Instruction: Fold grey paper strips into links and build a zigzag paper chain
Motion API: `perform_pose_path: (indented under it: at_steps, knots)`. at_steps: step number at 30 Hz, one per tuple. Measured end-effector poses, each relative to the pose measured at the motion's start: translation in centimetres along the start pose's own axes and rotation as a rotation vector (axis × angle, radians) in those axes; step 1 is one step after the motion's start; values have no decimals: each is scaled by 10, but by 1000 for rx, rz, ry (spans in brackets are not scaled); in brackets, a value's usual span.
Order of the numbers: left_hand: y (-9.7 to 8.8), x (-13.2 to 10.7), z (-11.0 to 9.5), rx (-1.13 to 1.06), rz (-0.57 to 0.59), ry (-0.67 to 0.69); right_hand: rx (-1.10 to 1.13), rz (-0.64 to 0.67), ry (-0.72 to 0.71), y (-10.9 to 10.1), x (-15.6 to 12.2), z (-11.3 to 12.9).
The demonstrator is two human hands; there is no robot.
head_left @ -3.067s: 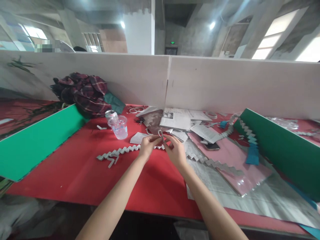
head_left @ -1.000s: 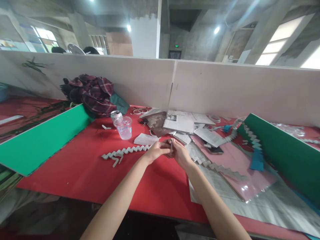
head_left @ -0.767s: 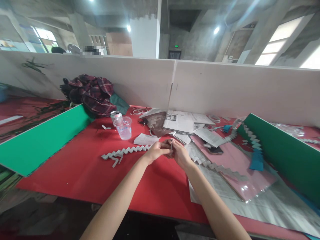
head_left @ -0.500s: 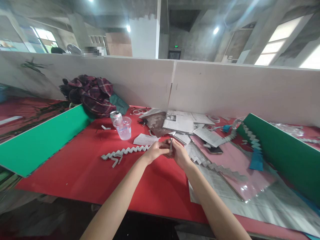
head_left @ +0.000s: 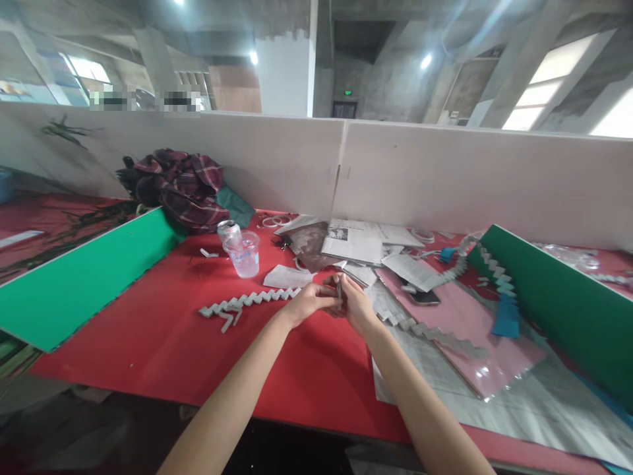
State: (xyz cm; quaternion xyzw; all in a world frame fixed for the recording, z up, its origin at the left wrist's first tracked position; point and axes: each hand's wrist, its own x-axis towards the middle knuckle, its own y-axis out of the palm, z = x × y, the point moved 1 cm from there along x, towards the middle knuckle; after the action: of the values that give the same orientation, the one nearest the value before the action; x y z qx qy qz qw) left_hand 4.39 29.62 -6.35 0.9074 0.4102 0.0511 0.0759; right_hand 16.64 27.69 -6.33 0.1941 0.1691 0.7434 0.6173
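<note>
1. Fingers (head_left: 326,301) of the left hand (head_left: 306,305) and right hand (head_left: 359,309) are pinched together on a narrow grey piece (head_left: 339,294), held upright between them above the worktop (head_left: 143,343); the two-sided grip probably steadies something so small.
2. Newspaper-like sheets (head_left: 499,412) lie right of the hands, perhaps to cover the surface; their print is too faint to read.
3. Left of the hands, a zigzag paper chain (head_left: 252,298) lies stretched out, likely within easy reach on purpose, with loose folded pieces (head_left: 227,322) beside its outer end.
4. A second zigzag chain (head_left: 438,334) trails from near the right wrist across a pink folder (head_left: 482,307); whether the two chains join behind the hands is hidden.
5. A clear plastic cup (head_left: 246,261) stands beyond the left chain, seemingly clear of the elbows, a can (head_left: 228,229) just behind it. The cup's bluish marking and any brand are illegible.
6. Farther back, a printed booklet (head_left: 359,245) shows a dark picture and unreadable text.
7. Beyond the partition (head_left: 420,171) glows a green sign (head_left: 348,93), its lettering too small to read.
</note>
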Motion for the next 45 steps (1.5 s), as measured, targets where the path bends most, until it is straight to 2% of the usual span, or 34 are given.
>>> perform_pose_path:
  at_steps: [11, 16, 19, 26, 31, 36, 41, 45]
  knots:
    - [-1, 1, 1, 43, -2, 25, 10, -3, -20, -6, 3, -1]
    - [-3, 2, 2, 115, -34, 64, 24, -96, -54, -10, 6, -2]
    - [-4, 4, 4, 220, -103, 110, 30, -117, -80, -10, 8, -3]
    - [-1, 2, -1, 735, -357, 343, -32, -174, -207, -19, 14, -8]
    - [-4, 2, 3, 883, -408, 406, -349, -228, -309, -23, 12, -2]
    - [-11, 3, 8, 883, -425, 395, -708, -117, -402, -19, 5, 12]
    - [-14, 3, 9, 939, -399, 379, -1196, -36, -532, -24, 3, 16]
    - [-16, 2, 9, 941, -384, 393, -1332, -45, -543, -29, 4, 14]
